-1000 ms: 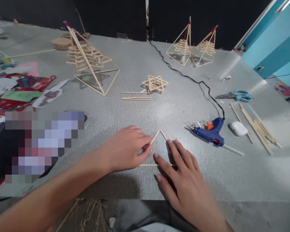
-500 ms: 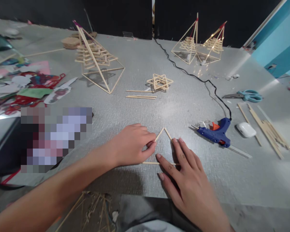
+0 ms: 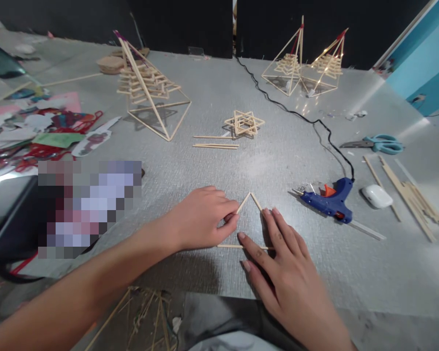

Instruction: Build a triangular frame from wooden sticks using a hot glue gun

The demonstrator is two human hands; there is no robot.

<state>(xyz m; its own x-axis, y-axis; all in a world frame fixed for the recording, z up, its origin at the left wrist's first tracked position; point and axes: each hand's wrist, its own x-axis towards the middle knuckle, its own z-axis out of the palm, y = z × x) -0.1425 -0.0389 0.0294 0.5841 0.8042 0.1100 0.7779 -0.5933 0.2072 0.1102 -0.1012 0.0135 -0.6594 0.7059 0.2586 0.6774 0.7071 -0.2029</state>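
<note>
A triangle of thin wooden sticks (image 3: 256, 201) lies flat on the grey table, its tip pointing away from me. My left hand (image 3: 205, 218) has thumb and fingers pinched at the triangle's left stick and covers its lower left corner. My right hand (image 3: 283, 258) rests with fingers spread over the right stick and the right end of the bottom stick (image 3: 231, 246); that corner is hidden. Beyond them are a star-shaped stick piece (image 3: 244, 123) and several loose sticks (image 3: 215, 146).
On the right are a blue glue gun (image 3: 327, 202), a white case (image 3: 376, 196), scissors (image 3: 384, 144) and wooden strips (image 3: 406, 197). Stick pyramids (image 3: 144, 92) stand at the back. Paper scraps (image 3: 54, 140) and a blurred-out object (image 3: 98, 200) lie left.
The whole view has shifted slightly, so things appear a little further right. Both hands keep their places on the triangle.
</note>
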